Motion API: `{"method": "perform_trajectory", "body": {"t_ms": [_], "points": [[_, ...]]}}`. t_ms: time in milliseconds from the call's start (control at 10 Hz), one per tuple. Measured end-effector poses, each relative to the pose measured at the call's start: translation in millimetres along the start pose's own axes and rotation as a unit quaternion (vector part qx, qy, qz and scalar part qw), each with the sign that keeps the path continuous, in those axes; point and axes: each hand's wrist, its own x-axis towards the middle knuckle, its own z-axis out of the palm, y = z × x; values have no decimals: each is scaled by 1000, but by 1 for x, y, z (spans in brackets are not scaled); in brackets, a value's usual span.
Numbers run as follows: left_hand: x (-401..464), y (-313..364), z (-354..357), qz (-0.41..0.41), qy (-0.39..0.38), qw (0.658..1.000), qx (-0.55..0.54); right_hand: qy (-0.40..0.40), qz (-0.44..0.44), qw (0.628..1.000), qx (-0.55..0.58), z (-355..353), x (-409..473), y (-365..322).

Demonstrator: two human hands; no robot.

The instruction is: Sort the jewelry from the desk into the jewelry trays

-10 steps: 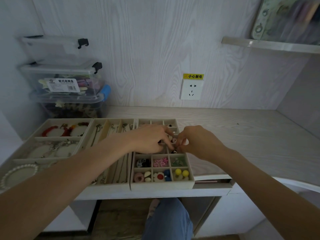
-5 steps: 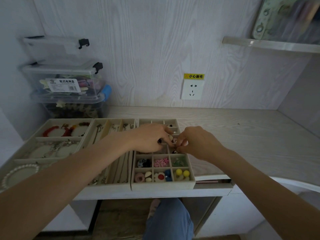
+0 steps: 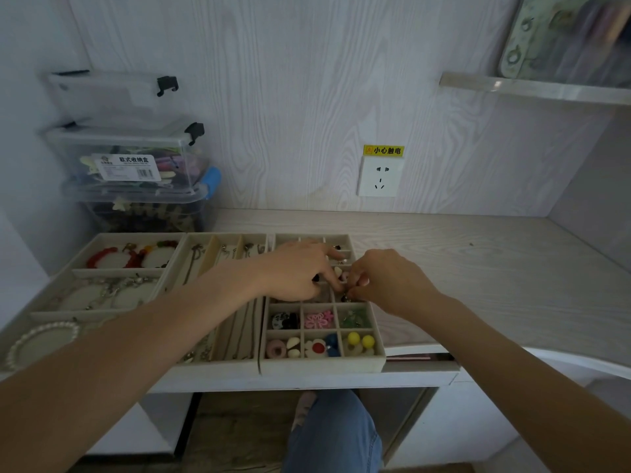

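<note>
Where the desk (image 3: 478,261) meets the left wall, clear boxes (image 3: 136,165) sit in a stack. Three tan trays lie side by side in front of them. First is the bracelet tray (image 3: 44,295), with red beads and a white pearl ring. Next is the long-slot tray (image 3: 211,254), with thin chains. Last is the small-square tray (image 3: 379,361), with a pink flower, yellow balls and other little pieces in its near squares. Over its middle squares, the left hand (image 3: 297,271) and the right hand (image 3: 389,281) almost touch. Both have curled fingers. Between their tips sits a tiny dark piece (image 3: 344,296), too small to name. I cannot tell which hand holds it. A white wall plug (image 3: 379,176) is behind.
</note>
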Motion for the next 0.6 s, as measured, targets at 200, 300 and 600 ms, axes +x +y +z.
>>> {"method": "perform_trajectory", "body": {"t_ms": [200,300,600], "points": [[-1,2,-1,-3,-5,1000,4,1,-5,1000,9,1,0,2],[-2,2,-1,-2,2,1000,0,2,-10,1000,20,2,0,2],[-21,9,-7,-93,162,978,-94,40,-10,989,140,-8,-9,6]]}}
